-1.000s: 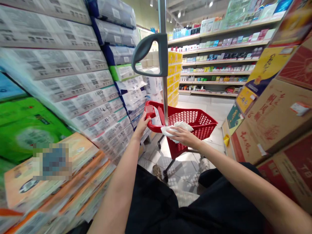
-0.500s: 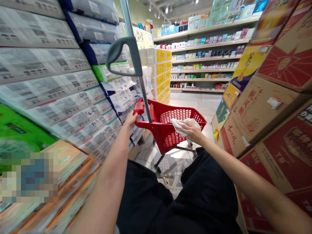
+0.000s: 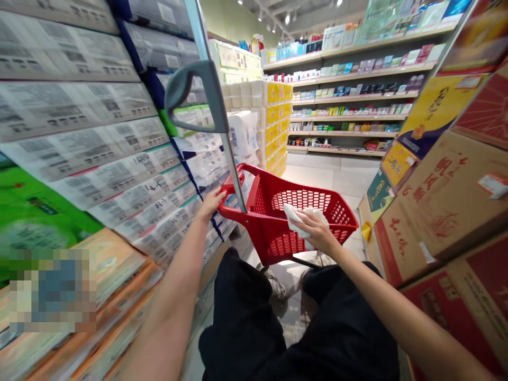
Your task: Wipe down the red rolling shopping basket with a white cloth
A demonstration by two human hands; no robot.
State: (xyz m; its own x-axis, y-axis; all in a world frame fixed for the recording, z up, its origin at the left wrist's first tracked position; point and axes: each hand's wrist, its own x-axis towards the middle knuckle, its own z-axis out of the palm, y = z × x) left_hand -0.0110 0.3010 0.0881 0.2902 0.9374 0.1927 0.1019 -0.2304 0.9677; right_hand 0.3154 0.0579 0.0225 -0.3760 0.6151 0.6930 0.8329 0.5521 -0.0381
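Note:
A red plastic shopping cart (image 3: 341, 209) stands on the aisle floor in front of me, its metal pole rising to a grey handle (image 3: 186, 87). My left hand (image 3: 212, 203) is closed on the cart's near left corner. A crumpled white cloth (image 3: 302, 218) lies under my right hand (image 3: 315, 228), which presses it on the basket's near edge, fingers wrapped over it. My black trousers fill the bottom of the view.
Stacked packs of tissue paper (image 3: 119, 148) wall the left side, close to my arm. Cardboard boxes (image 3: 440, 196) are piled on the right. Yellow packs (image 3: 278, 121) and long product shelves (image 3: 349, 100) stand at the aisle's far end, across tiled floor (image 3: 337, 177).
The cloth under my right hand has slid from the rim beside the pole to the right along the basket edge. The cart's pole now tilts left. My left hand keeps its hold.

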